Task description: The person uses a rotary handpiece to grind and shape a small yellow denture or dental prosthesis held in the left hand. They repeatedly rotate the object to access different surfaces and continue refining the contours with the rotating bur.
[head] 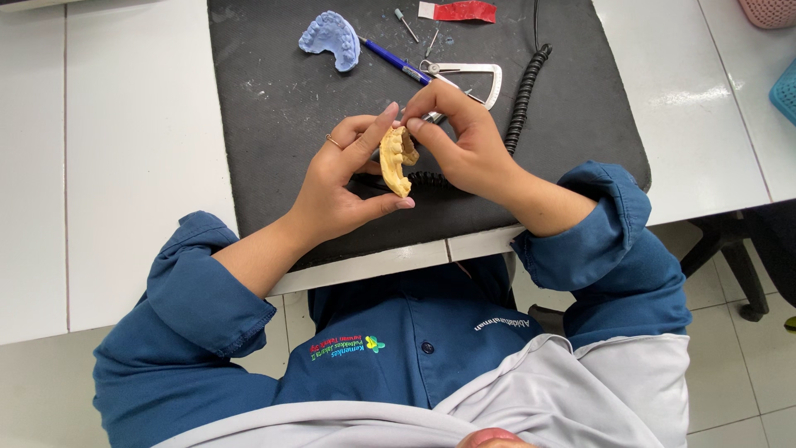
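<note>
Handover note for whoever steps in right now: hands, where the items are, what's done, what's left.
Left hand: holds the yellow dental cast on edge over the black mat.
Right hand: pinches a small metal tool at the cast's top end; its tip is hidden by the fingers.
On the mat: blue dental cast, blue pen, metal caliper, two small burs, red wax strip, coiled black cable.
Done: yellow cast picked up, tool on it.
Left: cannot tell how far the work has got.

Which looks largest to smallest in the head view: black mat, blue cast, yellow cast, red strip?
1. Black mat
2. Blue cast and yellow cast: look alike, and fingers hide part of the yellow one, so unranked
3. Red strip
</note>
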